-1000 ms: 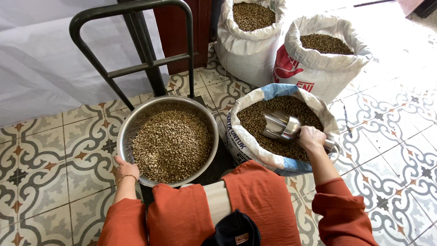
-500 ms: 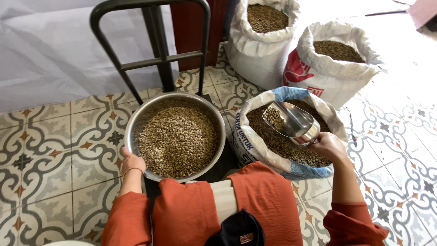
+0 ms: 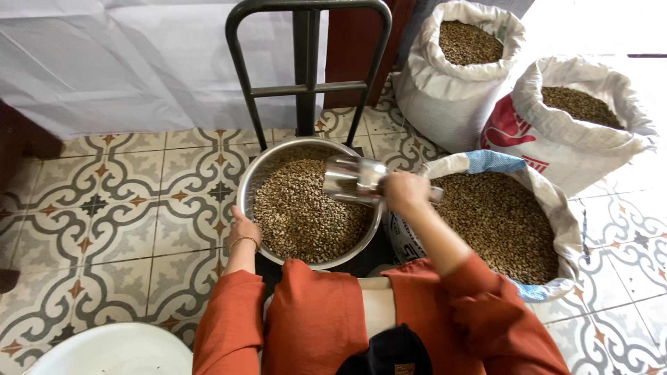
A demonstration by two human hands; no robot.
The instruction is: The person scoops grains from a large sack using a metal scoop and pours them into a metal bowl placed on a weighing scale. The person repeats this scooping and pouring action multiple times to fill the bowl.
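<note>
Sideways, metal scoop [image 3: 353, 180] in clenched right hand [image 3: 405, 191], mouth leftward over bowl [image 3: 248, 182]; left hand [image 3: 242, 228] gripping rim.

The right hand [image 3: 406, 191] carries the metal scoop [image 3: 354, 180] out of the open sack of beans [image 3: 504, 222] at 3 o'clock and now holds it tipped over the steel bowl [image 3: 309, 201] at the centre. The view also shifts, bringing a white round rim [image 3: 114, 351] into sight at 7 o'clock.
</note>
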